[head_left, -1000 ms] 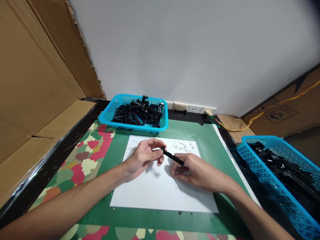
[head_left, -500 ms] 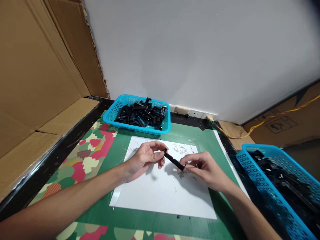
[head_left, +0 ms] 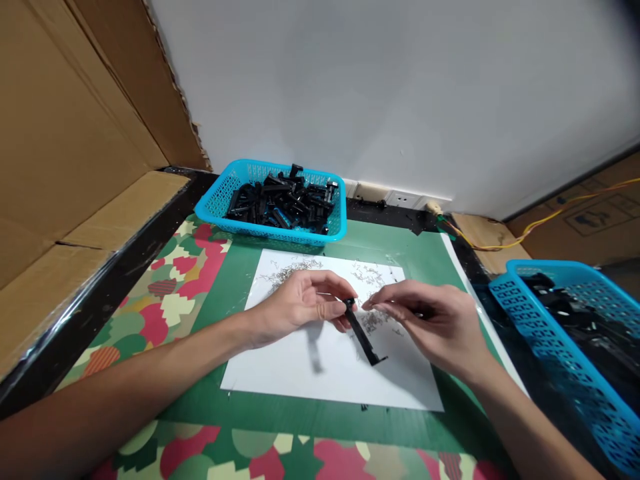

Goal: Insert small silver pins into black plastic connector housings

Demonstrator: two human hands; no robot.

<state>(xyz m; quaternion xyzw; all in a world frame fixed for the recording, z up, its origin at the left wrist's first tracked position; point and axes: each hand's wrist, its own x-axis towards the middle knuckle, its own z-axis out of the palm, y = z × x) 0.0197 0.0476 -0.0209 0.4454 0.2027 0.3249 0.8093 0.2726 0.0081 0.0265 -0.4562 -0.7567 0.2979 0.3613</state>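
My left hand [head_left: 305, 303] pinches a long, narrow black plastic part [head_left: 363, 339] near its upper end, between thumb and fingers. The part slants down to the right, with a small hooked tip at its lower end. Close to that upper end, my right hand [head_left: 437, 323] has thumb and forefinger pressed together. Whatever they hold, if anything, is too small to make out. Beneath both hands lies a white sheet of paper [head_left: 285, 373], strewn with small silvery wire-like pieces [head_left: 367, 272] in loose heaps.
A blue basket [head_left: 260, 232] full of black plastic parts stands at the back against the wall. Another blue basket [head_left: 530, 333] with black parts is at the right. Cardboard [head_left: 65, 133] rises on the left. A yellow cable [head_left: 530, 230] runs from the wall sockets.
My right hand has let go of the part's lower end and moved up to near its upper end. The part now points more steeply downward. The view has tilted down slightly.
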